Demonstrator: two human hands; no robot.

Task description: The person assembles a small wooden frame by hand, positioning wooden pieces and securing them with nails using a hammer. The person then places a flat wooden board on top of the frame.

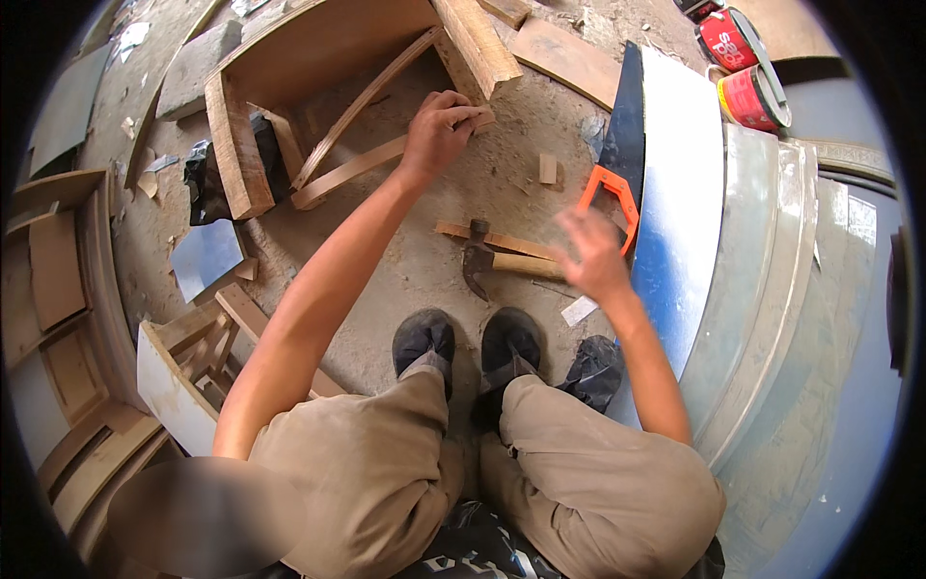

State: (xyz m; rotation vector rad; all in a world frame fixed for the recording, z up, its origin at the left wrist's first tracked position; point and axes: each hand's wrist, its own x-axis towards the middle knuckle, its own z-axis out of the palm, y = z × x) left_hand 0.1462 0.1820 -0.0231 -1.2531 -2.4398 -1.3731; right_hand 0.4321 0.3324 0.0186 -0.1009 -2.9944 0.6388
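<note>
My left hand (439, 137) is closed on the far end of a thin wooden strip (362, 166). The strip slants across the near side of an open wooden frame (239, 145), one more thin slat running above it. My right hand (593, 253), smeared by motion, is over the handle end of a claw hammer (475, 259), fingers apart with no object visible in them. The hammer lies on the floor across a short wooden strip (451, 230). Right beside that hand is the orange handle (632, 214) of a handsaw, whose dark blade points away from me.
A white-and-blue panel (680, 174) and greenish sheets (772, 318) lie to the right, with red tins (750, 96) beyond. On the left are a small wooden frame (183, 362) and a larger wooden piece (68, 289). Wood scraps and a black plastic bag (593, 372) lie about my shoes.
</note>
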